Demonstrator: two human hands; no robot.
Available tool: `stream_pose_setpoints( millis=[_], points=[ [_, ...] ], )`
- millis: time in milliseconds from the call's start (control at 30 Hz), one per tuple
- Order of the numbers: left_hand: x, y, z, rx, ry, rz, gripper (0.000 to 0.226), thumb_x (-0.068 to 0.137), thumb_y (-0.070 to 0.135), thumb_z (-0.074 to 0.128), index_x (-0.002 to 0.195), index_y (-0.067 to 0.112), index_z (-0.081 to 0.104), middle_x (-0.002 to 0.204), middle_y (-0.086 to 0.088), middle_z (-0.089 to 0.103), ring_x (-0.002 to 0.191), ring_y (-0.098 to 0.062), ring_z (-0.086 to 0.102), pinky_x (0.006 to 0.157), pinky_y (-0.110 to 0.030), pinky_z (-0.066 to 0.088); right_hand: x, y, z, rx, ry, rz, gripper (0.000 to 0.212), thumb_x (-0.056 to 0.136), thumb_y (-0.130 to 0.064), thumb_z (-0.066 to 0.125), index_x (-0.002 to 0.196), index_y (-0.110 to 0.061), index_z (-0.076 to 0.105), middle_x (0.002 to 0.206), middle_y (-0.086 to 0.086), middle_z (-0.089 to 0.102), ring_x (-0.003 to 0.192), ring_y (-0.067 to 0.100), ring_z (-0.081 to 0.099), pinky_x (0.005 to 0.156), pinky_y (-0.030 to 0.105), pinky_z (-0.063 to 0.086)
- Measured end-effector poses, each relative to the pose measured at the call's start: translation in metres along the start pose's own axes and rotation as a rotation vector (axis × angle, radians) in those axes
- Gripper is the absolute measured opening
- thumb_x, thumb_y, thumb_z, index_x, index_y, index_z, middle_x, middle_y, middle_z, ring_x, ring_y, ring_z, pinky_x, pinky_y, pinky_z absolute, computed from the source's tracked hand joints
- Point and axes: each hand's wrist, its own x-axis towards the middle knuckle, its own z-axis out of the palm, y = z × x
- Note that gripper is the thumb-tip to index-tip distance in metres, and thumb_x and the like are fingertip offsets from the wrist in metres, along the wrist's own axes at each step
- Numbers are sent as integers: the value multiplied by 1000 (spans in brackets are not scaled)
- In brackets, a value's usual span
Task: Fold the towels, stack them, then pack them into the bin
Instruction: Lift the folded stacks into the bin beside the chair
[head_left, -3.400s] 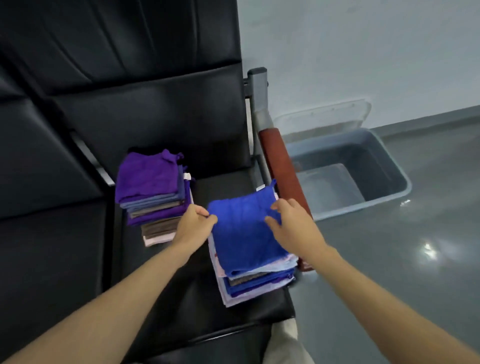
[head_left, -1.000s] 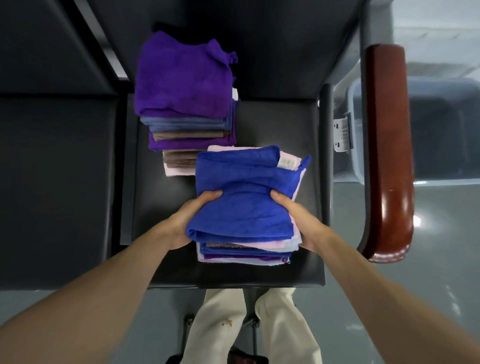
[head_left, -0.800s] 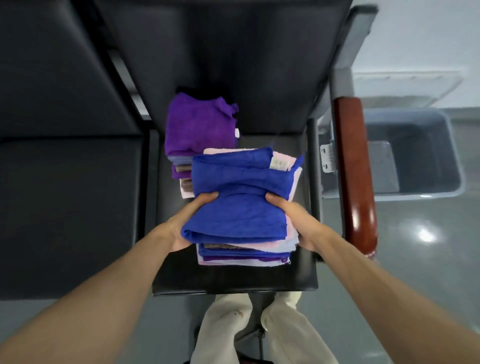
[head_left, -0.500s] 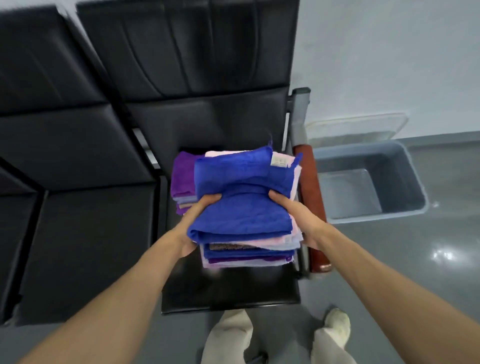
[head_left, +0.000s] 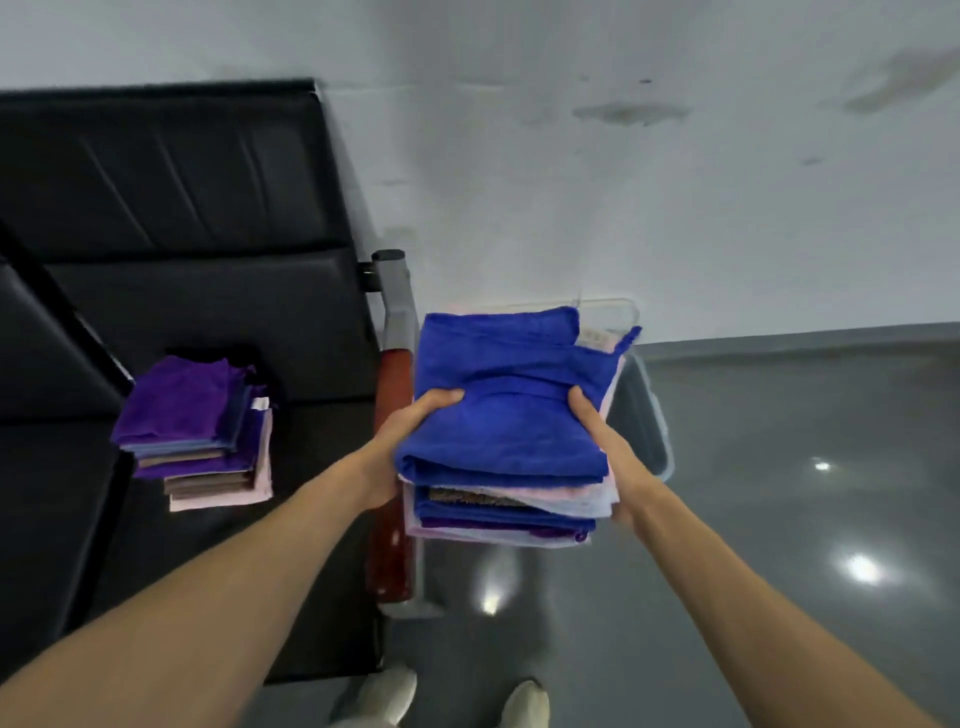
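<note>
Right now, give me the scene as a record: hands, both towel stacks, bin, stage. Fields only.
left hand: grips the left side of the blue-topped stack, thumb on top
right hand: grips its right side, thumb on top
blue-topped stack: held in the air, off the seat, in front of the bin in this view
purple-topped stack: folded, resting on the black seat
bin: grey, on the floor beyond the armrest, mostly hidden by the held stack
stage: both stacks folded, neither in the bin yet

Purple-topped towel stack (head_left: 195, 431) on black seat (head_left: 317, 436)
</note>
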Motion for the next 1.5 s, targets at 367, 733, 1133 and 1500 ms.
stream_pose_setpoints(
  millis=[367, 733, 1133, 1500],
  points=[
    [141, -30, 27, -202, -10, -60, 50, 61, 45, 70, 102, 16, 63, 88, 0, 74, 81, -16, 67, 77, -32, 48, 125, -10, -88, -185, 33, 157, 81, 59, -73, 69, 119, -19, 61, 111, 3, 72, 104, 23, 67, 101, 44, 47],
    [364, -103, 11, -196, 91, -138, 76, 49, 55, 72, 113, 17, 60, 109, -10, 70, 102, -30, 63, 95, -45, 48, 323, 58, -194, -172, 22, 234, 82, 54, -68, 73, 119, -21, 60, 111, 8, 71, 102, 29, 68, 96, 50, 50],
    [582, -235, -18, -191, 174, -220, 34, 57, 43, 73, 83, 21, 70, 78, 1, 73, 71, -12, 67, 75, -28, 48, 536, 196, -297, -160, 99, 216, 63, 60, -59, 71, 107, -18, 64, 103, 5, 73, 92, 20, 70, 81, 31, 55],
    [680, -284, -63, -148, 369, -188, 21, 76, 40, 67, 83, 20, 64, 71, 3, 69, 76, -15, 61, 67, -25, 49, 652, 253, -310, -157, -10, 193, 79, 48, -69, 79, 110, -24, 62, 111, 1, 71, 96, 15, 70, 82, 29, 56]
  ],
)
